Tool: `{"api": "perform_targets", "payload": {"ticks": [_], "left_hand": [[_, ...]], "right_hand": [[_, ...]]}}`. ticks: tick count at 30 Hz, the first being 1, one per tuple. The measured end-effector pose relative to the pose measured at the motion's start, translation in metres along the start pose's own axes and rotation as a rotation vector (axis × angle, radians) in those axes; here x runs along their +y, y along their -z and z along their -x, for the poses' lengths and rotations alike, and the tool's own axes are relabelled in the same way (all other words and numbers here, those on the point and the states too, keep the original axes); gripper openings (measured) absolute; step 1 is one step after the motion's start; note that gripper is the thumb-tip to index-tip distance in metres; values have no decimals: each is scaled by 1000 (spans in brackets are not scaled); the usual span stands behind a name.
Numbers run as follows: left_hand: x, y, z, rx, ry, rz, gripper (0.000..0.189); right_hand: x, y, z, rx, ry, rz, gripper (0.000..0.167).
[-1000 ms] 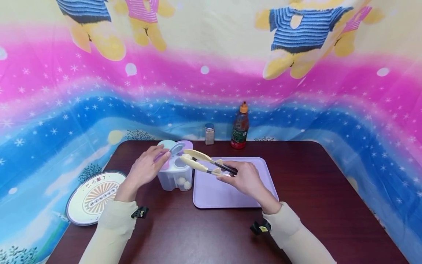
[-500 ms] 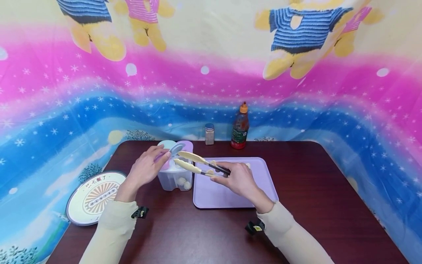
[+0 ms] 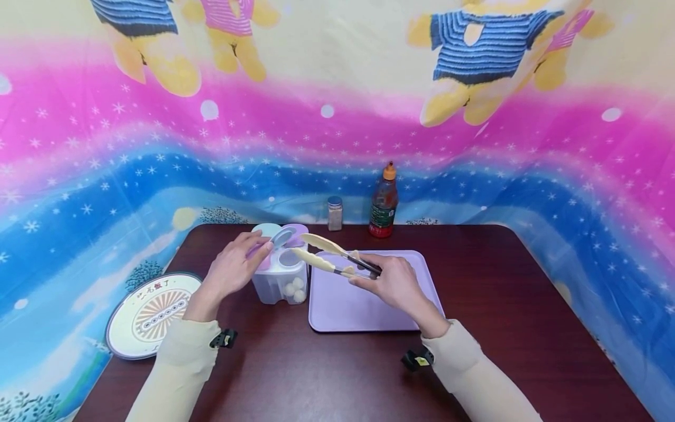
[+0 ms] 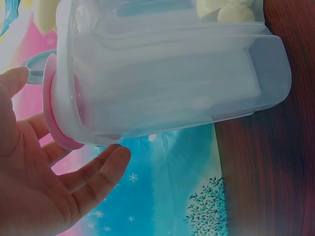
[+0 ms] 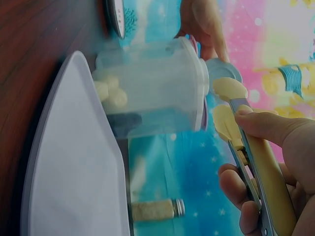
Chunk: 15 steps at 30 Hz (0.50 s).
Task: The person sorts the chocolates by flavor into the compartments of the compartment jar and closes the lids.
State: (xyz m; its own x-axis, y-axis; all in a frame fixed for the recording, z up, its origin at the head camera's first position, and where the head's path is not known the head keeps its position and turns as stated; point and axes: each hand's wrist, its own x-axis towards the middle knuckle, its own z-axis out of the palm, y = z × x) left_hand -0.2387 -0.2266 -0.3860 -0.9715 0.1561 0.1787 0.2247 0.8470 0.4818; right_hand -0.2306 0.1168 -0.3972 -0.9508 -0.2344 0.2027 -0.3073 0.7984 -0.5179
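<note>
In the head view my left hand (image 3: 231, 268) lies over the lids of a clear plastic storage container (image 3: 266, 286). Its thumb presses the raised blue-grey flip lid (image 3: 283, 237), while other fingers extend past the pink lid (image 4: 49, 98). Beside that flap, one round opening is uncovered. Several white balls (image 5: 117, 97) lie at the bottom of the front compartment. My right hand (image 3: 394, 281) grips food tongs (image 3: 323, 243) with cream scalloped tips. Those tips stand spread near the opening, nothing between them. Below the right hand is a lilac tray (image 3: 364, 308).
A white patterned plate (image 3: 123, 328) leans at the table's left edge. Toward the back stand a small shaker jar (image 3: 334, 215) and a red sauce bottle (image 3: 383, 208). A printed cloth (image 3: 337, 140) hangs behind the dark wooden table (image 3: 337, 375).
The tongs held a white ball, dipped left over the opening, and have come back up and right without it. Another ball now shows in the front compartment. My left hand stays in place.
</note>
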Motion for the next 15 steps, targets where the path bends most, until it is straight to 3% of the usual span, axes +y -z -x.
{"api": "perform_targets", "payload": {"ticks": [15], "left_hand": [[-1, 0, 0, 2, -8, -5, 63]], "right_hand": [[51, 24, 11, 27, -81, 104, 63]]}}
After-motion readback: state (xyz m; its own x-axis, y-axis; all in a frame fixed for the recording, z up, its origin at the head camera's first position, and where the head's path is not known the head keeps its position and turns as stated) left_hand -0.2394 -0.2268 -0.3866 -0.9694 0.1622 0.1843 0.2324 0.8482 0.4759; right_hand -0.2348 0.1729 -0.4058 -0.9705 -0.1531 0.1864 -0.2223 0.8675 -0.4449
